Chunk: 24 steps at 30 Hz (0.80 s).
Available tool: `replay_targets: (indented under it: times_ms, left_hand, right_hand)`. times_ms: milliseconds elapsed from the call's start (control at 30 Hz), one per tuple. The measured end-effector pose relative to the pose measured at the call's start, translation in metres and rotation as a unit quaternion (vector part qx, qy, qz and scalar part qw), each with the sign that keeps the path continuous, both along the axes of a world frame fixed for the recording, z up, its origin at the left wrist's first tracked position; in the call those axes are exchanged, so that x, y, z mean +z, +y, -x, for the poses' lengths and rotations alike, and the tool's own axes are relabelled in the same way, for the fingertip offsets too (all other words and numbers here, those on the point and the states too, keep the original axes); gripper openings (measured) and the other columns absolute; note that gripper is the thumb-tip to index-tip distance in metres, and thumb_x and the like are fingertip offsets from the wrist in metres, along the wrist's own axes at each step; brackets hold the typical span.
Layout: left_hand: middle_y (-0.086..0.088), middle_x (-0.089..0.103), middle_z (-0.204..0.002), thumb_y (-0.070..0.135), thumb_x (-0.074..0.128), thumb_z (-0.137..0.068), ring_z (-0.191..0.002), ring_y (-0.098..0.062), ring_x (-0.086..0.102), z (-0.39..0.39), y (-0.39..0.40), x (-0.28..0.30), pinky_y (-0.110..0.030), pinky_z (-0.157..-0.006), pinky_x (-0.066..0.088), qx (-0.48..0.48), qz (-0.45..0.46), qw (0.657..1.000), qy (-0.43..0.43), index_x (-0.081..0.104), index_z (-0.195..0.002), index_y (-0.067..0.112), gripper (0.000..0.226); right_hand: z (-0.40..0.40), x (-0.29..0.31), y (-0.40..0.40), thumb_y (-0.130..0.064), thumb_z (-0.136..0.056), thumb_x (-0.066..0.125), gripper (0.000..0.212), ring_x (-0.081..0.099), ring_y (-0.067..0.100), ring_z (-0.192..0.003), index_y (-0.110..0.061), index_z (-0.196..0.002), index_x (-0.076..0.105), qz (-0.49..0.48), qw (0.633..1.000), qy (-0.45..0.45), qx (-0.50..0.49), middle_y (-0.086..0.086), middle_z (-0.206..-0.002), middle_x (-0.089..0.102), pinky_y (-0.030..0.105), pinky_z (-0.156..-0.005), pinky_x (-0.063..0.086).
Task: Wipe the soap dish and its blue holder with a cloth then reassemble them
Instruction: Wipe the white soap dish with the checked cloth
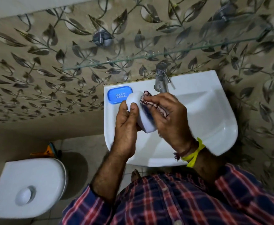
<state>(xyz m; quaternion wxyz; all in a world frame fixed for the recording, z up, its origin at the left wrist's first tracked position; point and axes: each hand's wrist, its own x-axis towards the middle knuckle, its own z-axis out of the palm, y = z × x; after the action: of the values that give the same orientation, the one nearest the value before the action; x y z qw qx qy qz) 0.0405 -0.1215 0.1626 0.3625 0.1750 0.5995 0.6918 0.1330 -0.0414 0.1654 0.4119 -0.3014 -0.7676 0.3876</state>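
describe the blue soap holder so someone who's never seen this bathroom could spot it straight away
Find the white sink fixed to the leaf-patterned wall. On its back rim, left of the chrome tap, lies the blue holder. It is the only blue thing on the sink, a rounded rectangle with small drain slots.

A blue holder [119,95] sits on the white sink's [198,82] rim.

No text, label, brand or number can be read anywhere in the head view. The blue holder [119,94] on the washbasin [198,111] rim bears a small raised grid at its centre, which seems to be drain slots rather than lettering, though the view is too blurred to be sure.
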Motion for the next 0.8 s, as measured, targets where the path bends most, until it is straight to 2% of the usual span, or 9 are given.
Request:
replay_targets:
  times_ms: [100, 167, 233, 333, 400, 467, 567, 700, 800]
  left_hand:
    - [-0.023, 0.068, -0.119, 0.036, 0.049, -0.094, -0.101, -0.029, 0.066, 0.01, -0.003, 0.002, -0.039, -0.078, 0.058, 0.011, -0.021, 1.0, 0.005, 0.05, -0.135, -0.001, 0.056]
    - [-0.019, 0.068, -0.117, 0.032, 0.049, -0.096, -0.1, -0.028, 0.066, 0.01, -0.005, 0.001, -0.035, -0.075, 0.06, 0.004, -0.015, 1.0, 0.006, 0.051, -0.133, 0.0, 0.049]
    - [-0.012, 0.07, -0.113, 0.031, 0.048, -0.097, -0.096, -0.022, 0.068, 0.006, -0.005, -0.001, -0.031, -0.069, 0.059, -0.016, -0.004, 1.0, 0.006, 0.054, -0.13, 0.005, 0.043]
    - [-0.012, 0.069, -0.111, 0.035, 0.05, -0.094, -0.094, -0.02, 0.067, 0.011, -0.003, 0.001, -0.031, -0.069, 0.058, -0.034, -0.008, 0.999, 0.009, 0.053, -0.128, 0.003, 0.046]
    - [-0.014, 0.067, -0.111, 0.033, 0.05, -0.095, -0.095, -0.022, 0.066, 0.015, -0.005, 0.002, -0.03, -0.071, 0.059, -0.041, -0.018, 0.999, 0.014, 0.055, -0.123, 0.006, 0.04]
    - [-0.015, 0.068, -0.113, 0.033, 0.051, -0.095, -0.097, -0.022, 0.067, 0.014, -0.007, 0.002, -0.031, -0.076, 0.059, -0.043, -0.008, 0.999, 0.022, 0.057, -0.12, 0.009, 0.036]
    - [-0.022, 0.067, -0.124, 0.034, 0.05, -0.094, -0.105, -0.026, 0.066, 0.012, -0.005, 0.004, -0.041, -0.087, 0.056, -0.05, 0.002, 0.998, 0.034, 0.055, -0.128, 0.003, 0.046]
    - [-0.016, 0.067, -0.11, 0.034, 0.049, -0.095, -0.092, -0.022, 0.066, 0.024, -0.006, 0.007, -0.03, -0.074, 0.058, -0.031, -0.032, 0.998, 0.035, 0.054, -0.122, 0.005, 0.04]
    - [-0.015, 0.068, -0.114, 0.031, 0.048, -0.098, -0.095, -0.022, 0.069, 0.022, -0.006, 0.004, -0.032, -0.075, 0.06, -0.035, -0.029, 0.999, 0.03, 0.053, -0.129, -0.001, 0.045]
  right_hand:
    - [-0.005, -0.007, -0.012, 0.003, -0.088, 0.066, 0.029, 0.065, 0.016, -0.106, -0.009, -0.113, 0.074, -0.073, 0.996, -0.035, 0.041, 0.007, -0.11, 0.071, 0.022, -0.096, 0.048]
    - [-0.009, -0.008, -0.007, 0.002, -0.088, 0.067, 0.027, 0.065, 0.014, -0.102, -0.01, -0.111, 0.075, -0.059, 0.997, -0.056, 0.013, 0.007, -0.107, 0.071, 0.016, -0.094, 0.047]
    - [-0.003, -0.003, 0.007, 0.0, -0.088, 0.067, 0.023, 0.065, 0.013, -0.096, -0.007, -0.108, 0.075, -0.036, 0.998, -0.046, -0.022, 0.008, -0.101, 0.071, 0.018, -0.091, 0.05]
    - [0.011, 0.005, 0.006, 0.004, -0.086, 0.066, 0.024, 0.064, 0.014, -0.095, -0.004, -0.107, 0.074, -0.071, 0.997, -0.02, 0.009, 0.01, -0.099, 0.069, 0.018, -0.091, 0.048]
    - [0.009, 0.002, -0.005, 0.003, -0.087, 0.066, 0.024, 0.063, 0.014, -0.096, -0.004, -0.108, 0.073, -0.088, 0.996, -0.024, 0.026, 0.01, -0.1, 0.068, 0.016, -0.091, 0.046]
    - [0.006, 0.003, -0.001, 0.003, -0.086, 0.067, 0.023, 0.065, 0.017, -0.094, -0.004, -0.107, 0.074, -0.068, 0.997, -0.035, 0.003, 0.01, -0.098, 0.069, 0.019, -0.089, 0.049]
    - [0.013, 0.008, 0.016, 0.005, -0.086, 0.066, 0.02, 0.067, 0.022, -0.093, -0.001, -0.104, 0.074, -0.054, 0.998, -0.017, -0.023, 0.013, -0.096, 0.07, 0.027, -0.088, 0.053]
    - [0.006, 0.003, -0.009, 0.003, -0.086, 0.067, 0.022, 0.064, 0.018, -0.092, -0.001, -0.107, 0.072, -0.095, 0.993, -0.039, 0.054, 0.012, -0.097, 0.067, 0.023, -0.087, 0.051]
    - [0.006, 0.0, 0.004, 0.004, -0.086, 0.068, 0.018, 0.067, 0.024, -0.089, 0.0, -0.102, 0.074, -0.039, 0.998, -0.046, -0.012, 0.014, -0.094, 0.069, 0.035, -0.084, 0.055]
